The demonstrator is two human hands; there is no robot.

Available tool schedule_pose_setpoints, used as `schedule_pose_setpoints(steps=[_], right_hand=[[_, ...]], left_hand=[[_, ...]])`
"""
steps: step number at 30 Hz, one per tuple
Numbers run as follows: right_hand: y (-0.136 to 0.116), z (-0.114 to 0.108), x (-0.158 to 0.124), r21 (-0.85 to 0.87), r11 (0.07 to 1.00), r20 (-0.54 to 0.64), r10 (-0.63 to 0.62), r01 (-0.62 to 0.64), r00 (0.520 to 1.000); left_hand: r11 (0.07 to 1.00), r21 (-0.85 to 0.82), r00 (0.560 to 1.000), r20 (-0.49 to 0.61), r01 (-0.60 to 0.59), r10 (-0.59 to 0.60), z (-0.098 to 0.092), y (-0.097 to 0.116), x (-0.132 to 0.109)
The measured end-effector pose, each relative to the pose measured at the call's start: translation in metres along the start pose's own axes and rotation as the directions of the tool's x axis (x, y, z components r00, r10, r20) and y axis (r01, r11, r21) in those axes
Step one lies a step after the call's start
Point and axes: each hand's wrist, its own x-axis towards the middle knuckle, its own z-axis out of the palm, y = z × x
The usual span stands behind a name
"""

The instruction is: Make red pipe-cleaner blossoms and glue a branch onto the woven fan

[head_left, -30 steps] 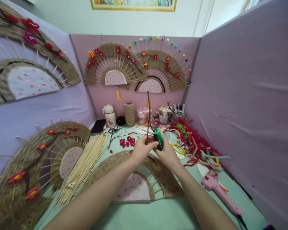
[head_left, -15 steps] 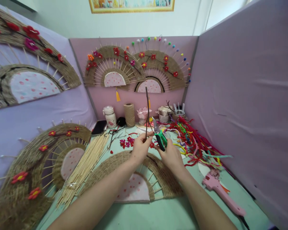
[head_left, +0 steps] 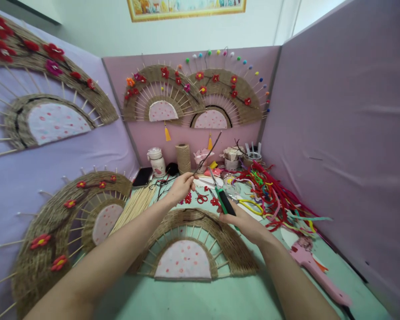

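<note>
Head-worn view, looking forward, angled down

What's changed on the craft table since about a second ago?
The left hand has moved forward and left, carrying the twig away from the green-handled clippers. The twig, nearly upright before, now leans to the right. Nothing was let go: the right hand still holds the clippers. The woven fan and pink glue gun still lie on the table.

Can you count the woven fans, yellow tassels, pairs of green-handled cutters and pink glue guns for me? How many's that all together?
Woven fans: 5
Yellow tassels: 2
Pairs of green-handled cutters: 1
Pink glue guns: 1
Total: 9
</note>
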Motion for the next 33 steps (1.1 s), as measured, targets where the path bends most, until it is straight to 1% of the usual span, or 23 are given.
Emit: schedule_pose_setpoints(steps=[3,7,11,15,18,21,24,29,33], right_hand=[[0.003,0.002,0.000,0.089,0.994,0.078,0.054,-0.061,0.995],[0.005,0.000,0.000,0.213,0.968,0.129,0.107,-0.133,0.986],[0.004,-0.004,-0.001,0.300,0.930,0.180,0.164,-0.213,0.970],[0.006,-0.006,0.000,0.413,0.875,0.179,0.195,-0.254,0.964],[0.008,-0.007,0.000,0.487,0.835,0.184,0.189,-0.257,0.965],[0.007,-0.007,-0.002,0.511,0.813,0.198,0.204,-0.278,0.959],[0.004,-0.007,-0.003,0.514,0.803,0.212,0.223,-0.303,0.951],[0.001,-0.007,-0.004,0.522,0.798,0.230,0.208,-0.301,0.951],[0.003,-0.008,-0.005,0.543,0.783,0.240,0.203,-0.305,0.949]], left_hand=[[0.997,0.082,1.000,0.013,-0.010,0.009,0.000,-0.001,0.000],[0.989,0.149,0.999,0.042,-0.019,0.013,0.010,0.006,-0.003],[0.981,0.192,0.998,0.066,-0.022,0.009,0.017,0.010,-0.002],[0.959,0.274,0.994,0.096,-0.073,0.049,0.021,0.010,-0.003],[0.939,0.340,0.995,0.098,-0.059,0.027,0.022,0.011,-0.005],[0.936,0.352,0.999,0.046,-0.019,0.003,0.020,0.016,-0.004],[0.918,0.396,0.999,0.013,-0.032,0.029,0.016,0.023,-0.002],[0.860,0.503,0.996,0.016,-0.085,0.089,0.018,0.028,-0.006],[0.811,0.576,0.995,0.048,-0.101,0.089,0.023,0.029,-0.008]])
